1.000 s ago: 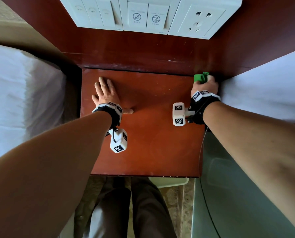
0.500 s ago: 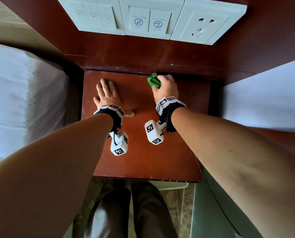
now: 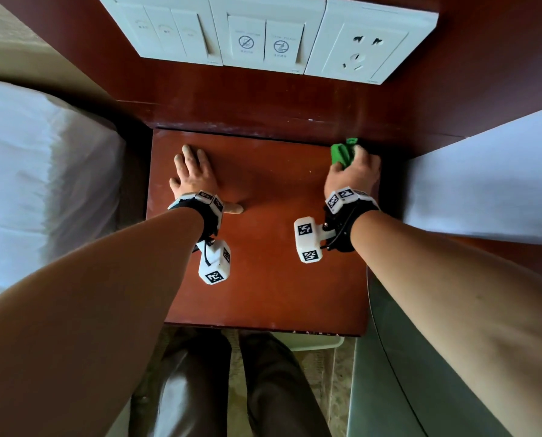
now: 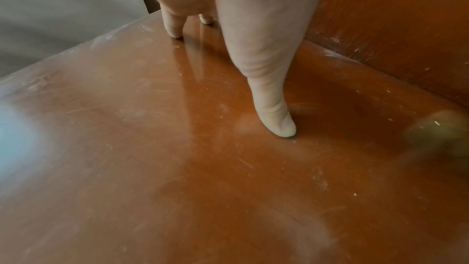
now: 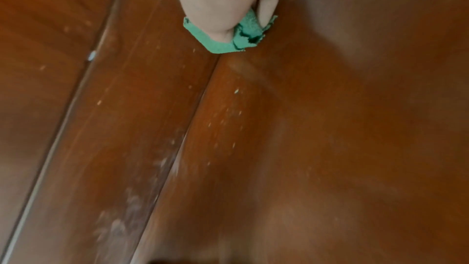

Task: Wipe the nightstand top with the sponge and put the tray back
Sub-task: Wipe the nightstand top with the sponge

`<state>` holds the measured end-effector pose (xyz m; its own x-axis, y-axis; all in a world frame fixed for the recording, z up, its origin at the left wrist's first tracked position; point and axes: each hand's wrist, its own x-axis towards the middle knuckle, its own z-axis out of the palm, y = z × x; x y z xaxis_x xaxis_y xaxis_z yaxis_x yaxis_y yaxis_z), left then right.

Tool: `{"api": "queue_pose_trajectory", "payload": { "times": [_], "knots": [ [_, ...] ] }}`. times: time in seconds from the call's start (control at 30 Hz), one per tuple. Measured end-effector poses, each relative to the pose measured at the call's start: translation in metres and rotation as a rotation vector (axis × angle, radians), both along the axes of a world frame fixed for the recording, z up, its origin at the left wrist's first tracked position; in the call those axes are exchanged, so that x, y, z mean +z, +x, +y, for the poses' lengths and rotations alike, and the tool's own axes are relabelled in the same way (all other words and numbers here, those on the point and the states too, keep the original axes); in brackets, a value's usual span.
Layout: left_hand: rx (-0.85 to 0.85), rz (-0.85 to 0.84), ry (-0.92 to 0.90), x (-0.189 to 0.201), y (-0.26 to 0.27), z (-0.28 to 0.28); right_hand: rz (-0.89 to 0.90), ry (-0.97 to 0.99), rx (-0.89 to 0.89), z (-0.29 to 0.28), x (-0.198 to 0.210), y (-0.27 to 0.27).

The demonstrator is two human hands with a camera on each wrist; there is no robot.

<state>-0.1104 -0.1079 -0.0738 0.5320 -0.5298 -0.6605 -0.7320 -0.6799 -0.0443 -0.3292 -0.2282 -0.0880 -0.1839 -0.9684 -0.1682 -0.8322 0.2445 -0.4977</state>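
Head view: right hand grips sponge at nightstand's far-right corner.

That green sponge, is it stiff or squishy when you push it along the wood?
Probably squishy: the green sponge looks crumpled and torn in the right hand. Likely light, since the grip bunches it easily. It should drag, not roll, on the nightstand top.

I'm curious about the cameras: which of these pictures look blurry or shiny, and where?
Head view: sharp, though the switch panel looks bent by the wide lens. Left wrist view: the nightstand top shows a pale glare patch at the left edge and a smeared blur at right. Right wrist view: soft overall; the green sponge is clearest.
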Motion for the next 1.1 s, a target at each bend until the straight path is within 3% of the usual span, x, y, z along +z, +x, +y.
{"api": "queue_pose_trajectory", "payload": {
  "times": [0.17,0.37,0.5,0.77,1.0,1.1],
  "knots": [
    [-0.02,-0.003,-0.021,0.001,0.0,0.002,0.019,0.06,-0.019,0.001,-0.003,0.002],
    [-0.112,0.068,-0.083,-0.002,0.023,0.016,-0.066,0.049,0.025,0.019,-0.005,0.049],
    [-0.14,0.02,-0.139,-0.002,0.049,0.026,-0.057,0.065,0.072,0.032,-0.009,0.081],
    [-0.272,0.035,-0.035,-0.01,0.081,0.026,-0.008,0.079,0.133,0.051,-0.014,0.136],
    [-0.331,-0.014,-0.053,-0.024,0.085,0.03,0.026,0.107,0.206,0.067,-0.009,0.166],
    [-0.345,-0.027,-0.057,-0.026,0.086,0.027,-0.014,0.098,0.34,0.072,-0.01,0.173]
  ]
}}
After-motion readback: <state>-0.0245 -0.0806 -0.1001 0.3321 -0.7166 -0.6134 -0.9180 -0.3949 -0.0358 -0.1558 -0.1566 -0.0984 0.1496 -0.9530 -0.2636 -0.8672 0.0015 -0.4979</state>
